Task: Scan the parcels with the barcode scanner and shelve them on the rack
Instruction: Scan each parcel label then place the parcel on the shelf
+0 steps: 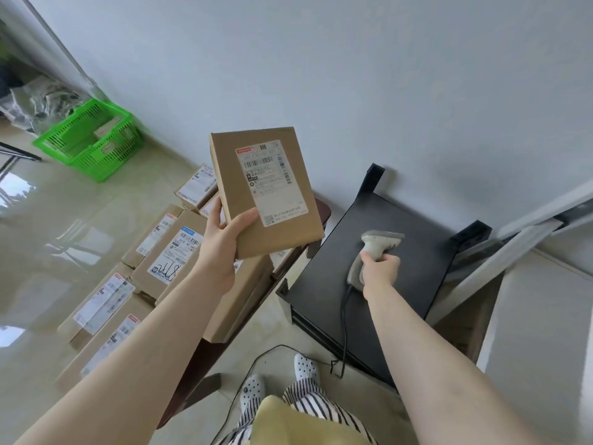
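Observation:
My left hand (221, 242) grips a flat brown cardboard parcel (282, 226) by its lower left corner and holds it up, its white shipping label facing me. My right hand (380, 268) grips the handle of a grey barcode scanner (378, 244) just above the black rack's top shelf (417, 277). The scanner's head points right, away from the parcel. Its black cable (345, 329) trails down to the floor. Several more labelled parcels (167, 252) lie stacked on a low dark table at the left.
A green plastic basket (86, 139) holding some boxes stands on the floor by the wall at far left. A light metal frame (513, 248) runs along the right of the rack. My feet in dotted shoes (279, 377) stand on the glossy tile floor.

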A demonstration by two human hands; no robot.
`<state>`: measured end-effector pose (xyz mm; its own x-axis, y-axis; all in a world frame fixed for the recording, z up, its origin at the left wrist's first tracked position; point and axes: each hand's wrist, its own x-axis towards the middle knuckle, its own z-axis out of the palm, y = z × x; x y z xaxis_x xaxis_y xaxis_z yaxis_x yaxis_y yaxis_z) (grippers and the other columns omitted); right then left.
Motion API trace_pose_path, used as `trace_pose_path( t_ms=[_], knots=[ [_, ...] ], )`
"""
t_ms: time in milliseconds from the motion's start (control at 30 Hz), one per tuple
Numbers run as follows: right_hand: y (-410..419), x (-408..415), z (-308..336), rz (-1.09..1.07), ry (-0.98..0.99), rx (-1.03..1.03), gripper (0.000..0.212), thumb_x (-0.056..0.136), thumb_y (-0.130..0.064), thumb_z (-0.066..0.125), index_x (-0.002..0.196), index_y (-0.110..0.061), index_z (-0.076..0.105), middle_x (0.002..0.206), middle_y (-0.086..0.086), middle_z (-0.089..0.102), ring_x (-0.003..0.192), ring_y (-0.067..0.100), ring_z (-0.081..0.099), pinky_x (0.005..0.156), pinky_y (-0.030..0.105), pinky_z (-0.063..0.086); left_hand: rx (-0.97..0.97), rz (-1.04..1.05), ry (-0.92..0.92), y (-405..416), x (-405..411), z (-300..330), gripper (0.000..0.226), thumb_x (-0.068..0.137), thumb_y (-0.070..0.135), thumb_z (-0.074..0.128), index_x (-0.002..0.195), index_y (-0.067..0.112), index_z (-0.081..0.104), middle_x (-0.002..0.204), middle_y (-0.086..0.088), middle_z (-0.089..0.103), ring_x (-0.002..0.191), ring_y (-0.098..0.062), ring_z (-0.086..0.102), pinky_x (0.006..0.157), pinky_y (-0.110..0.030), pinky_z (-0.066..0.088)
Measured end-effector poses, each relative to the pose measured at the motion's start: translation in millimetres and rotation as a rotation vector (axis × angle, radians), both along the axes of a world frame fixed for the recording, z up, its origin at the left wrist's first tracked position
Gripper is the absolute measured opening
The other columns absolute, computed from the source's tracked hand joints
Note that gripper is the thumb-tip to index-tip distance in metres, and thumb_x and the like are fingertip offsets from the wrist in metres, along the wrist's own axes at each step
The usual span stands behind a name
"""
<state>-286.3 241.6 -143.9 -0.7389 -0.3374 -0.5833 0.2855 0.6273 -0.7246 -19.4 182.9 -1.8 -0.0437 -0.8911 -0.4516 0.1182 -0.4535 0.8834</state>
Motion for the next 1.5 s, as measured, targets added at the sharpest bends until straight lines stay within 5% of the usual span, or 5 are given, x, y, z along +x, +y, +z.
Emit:
trace_pose_path(
  t_ms=[433, 567, 800, 1167, 1500],
  knots=[
    [8, -8, 27, 0.120, 0.011, 0.100, 0.055, 0.080, -0.039, 0.068, 0.123, -0.007, 0.054, 0.119, 0.012, 0.061, 0.105, 0.032, 0.060, 0.094, 0.043, 0.051, -0.047, 0.037, 0.066, 41, -14, 11, 0.069, 0.089, 0.020, 0.073, 0.150, 0.032, 0.041, 0.125, 0.003, 0.070, 0.090, -0.008, 0.074, 0.062, -0.026, 0.059],
    [19, 26, 93, 0.174, -0.120, -0.304, 0.024, 0.094, -0.031, 0.057, 0.079, -0.012, 0.054, 0.076, 0.002, 0.054, 0.067, 0.018, 0.047, 0.062, 0.027, 0.039, -0.088, -0.010, 0.089, 66, -4, 22, 0.085, 0.077, 0.032, 0.081, 0.151, 0.035, 0.039, 0.130, 0.004, 0.067, 0.096, -0.012, 0.074, 0.066, -0.029, 0.059],
    [123, 87, 157, 0.726, -0.363, -0.471, 0.077, 0.079, -0.073, 0.062, 0.141, -0.029, 0.051, 0.131, -0.001, 0.067, 0.123, 0.018, 0.061, 0.095, 0.036, 0.052, -0.103, -0.101, 0.164, 155, 22, 21, 0.086, 0.069, 0.035, 0.082, 0.146, 0.038, 0.044, 0.124, 0.000, 0.071, 0.106, -0.024, 0.072, 0.082, -0.044, 0.062],
    [304, 132, 135, 0.734, -0.384, -0.230, 0.032, 0.091, -0.046, 0.064, 0.118, -0.031, 0.056, 0.122, 0.000, 0.067, 0.112, 0.021, 0.063, 0.102, 0.047, 0.051, 0.044, -0.291, 0.177, 318, 74, -17, 0.068, 0.074, 0.037, 0.074, 0.139, 0.033, 0.053, 0.122, 0.003, 0.072, 0.099, -0.012, 0.072, 0.070, -0.028, 0.059],
    [394, 90, 128, 0.711, -0.402, -0.157, 0.059, 0.086, -0.048, 0.069, 0.138, -0.027, 0.051, 0.126, 0.004, 0.066, 0.116, 0.028, 0.061, 0.102, 0.054, 0.049, 0.111, -0.359, 0.136, 406, 34, -21, 0.070, 0.072, 0.041, 0.072, 0.138, 0.033, 0.052, 0.120, 0.004, 0.073, 0.101, -0.016, 0.070, 0.072, -0.032, 0.057]
  ],
)
